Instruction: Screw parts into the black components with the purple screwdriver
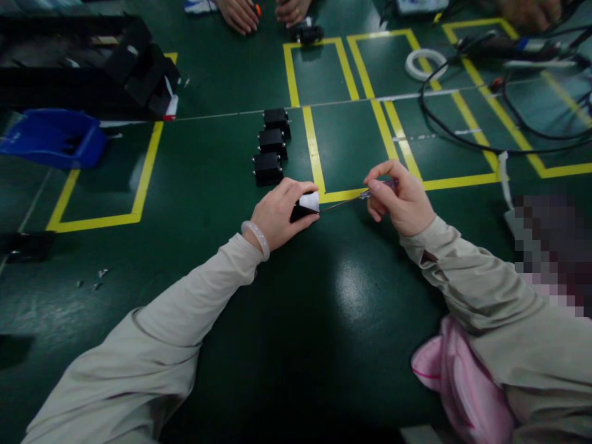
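My left hand [280,213] is closed around a small black block [301,213] with a white patch on top, and holds it on the green table. A screwdriver [349,200] is pinched in my right hand [400,197]. Its thin shaft points left, and the tip meets the right end of the block or lies very close to it. Just beyond my left hand, three similar black blocks [272,143] stand in a row, with small shiny screws at their sides.
At the left are a blue bin [55,139], a long black container [78,68] and loose screws [102,272]. A tape roll [425,65] and black cable [430,117] lie at the right. Another person's hands [240,13] are across the table. Pink cloth [467,376] sits by my right sleeve.
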`<control>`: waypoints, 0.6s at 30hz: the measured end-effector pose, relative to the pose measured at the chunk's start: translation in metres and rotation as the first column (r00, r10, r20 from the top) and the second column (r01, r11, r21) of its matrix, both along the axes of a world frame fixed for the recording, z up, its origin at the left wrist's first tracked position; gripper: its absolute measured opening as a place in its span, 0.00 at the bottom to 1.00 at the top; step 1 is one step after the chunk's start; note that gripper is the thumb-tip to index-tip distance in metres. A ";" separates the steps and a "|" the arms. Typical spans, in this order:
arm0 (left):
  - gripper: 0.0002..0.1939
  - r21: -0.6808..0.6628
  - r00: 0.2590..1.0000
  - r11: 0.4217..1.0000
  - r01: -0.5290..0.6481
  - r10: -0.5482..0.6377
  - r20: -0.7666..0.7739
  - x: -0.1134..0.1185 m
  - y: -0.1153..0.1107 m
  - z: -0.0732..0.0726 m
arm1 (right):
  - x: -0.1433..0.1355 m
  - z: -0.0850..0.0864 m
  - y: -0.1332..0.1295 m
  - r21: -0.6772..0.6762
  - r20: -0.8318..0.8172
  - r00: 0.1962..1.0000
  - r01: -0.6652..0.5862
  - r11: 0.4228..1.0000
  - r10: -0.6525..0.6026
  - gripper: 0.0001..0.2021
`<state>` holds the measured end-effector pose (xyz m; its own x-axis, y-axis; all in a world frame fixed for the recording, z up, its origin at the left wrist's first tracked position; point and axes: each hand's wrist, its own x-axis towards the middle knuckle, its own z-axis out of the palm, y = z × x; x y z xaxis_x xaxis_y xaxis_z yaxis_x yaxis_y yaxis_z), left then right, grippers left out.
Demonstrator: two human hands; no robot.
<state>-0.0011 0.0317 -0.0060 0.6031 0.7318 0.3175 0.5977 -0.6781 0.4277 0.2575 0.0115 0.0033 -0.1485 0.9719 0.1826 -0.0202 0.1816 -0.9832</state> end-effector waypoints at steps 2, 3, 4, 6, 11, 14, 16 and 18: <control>0.23 0.002 1.000 1.000 -0.002 0.002 -0.003 0.000 0.000 0.000 | 0.000 0.000 0.000 0.011 -0.003 1.000 -0.009 1.000 0.009 0.15; 0.23 0.005 1.000 1.000 -0.002 0.002 -0.003 0.000 0.000 0.000 | 0.001 0.000 0.000 0.013 -0.001 1.000 -0.014 1.000 0.014 0.15; 0.23 0.009 1.000 1.000 -0.001 0.001 -0.003 0.000 0.000 0.000 | 0.001 0.000 0.000 0.013 0.002 1.000 -0.017 1.000 0.017 0.15; 0.23 0.017 1.000 1.000 0.001 -0.001 -0.001 0.000 0.000 0.000 | 0.000 0.000 0.000 0.009 0.001 1.000 -0.014 1.000 0.014 0.15; 0.23 0.004 1.000 1.000 -0.003 0.003 -0.005 0.000 0.000 0.001 | 0.000 0.001 0.001 0.008 -0.013 1.000 -0.006 1.000 0.006 0.14; 0.23 0.004 1.000 1.000 -0.003 0.003 -0.003 0.000 0.000 0.001 | 0.001 0.002 0.000 0.020 0.012 1.000 -0.012 1.000 0.011 0.14; 0.23 0.011 1.000 1.000 0.001 -0.001 0.001 0.000 0.000 0.000 | 0.001 0.002 0.000 0.020 0.024 1.000 -0.019 1.000 0.018 0.14; 0.23 0.016 1.000 1.000 0.006 -0.006 0.003 -0.001 0.000 0.000 | 0.001 0.001 0.000 0.007 0.022 1.000 -0.019 1.000 0.018 0.14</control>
<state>-0.0018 0.0319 -0.0065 0.6065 0.7227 0.3314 0.5921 -0.6887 0.4185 0.2580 0.0114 0.0047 -0.1704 0.9677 0.1859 -0.0024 0.1882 -0.9821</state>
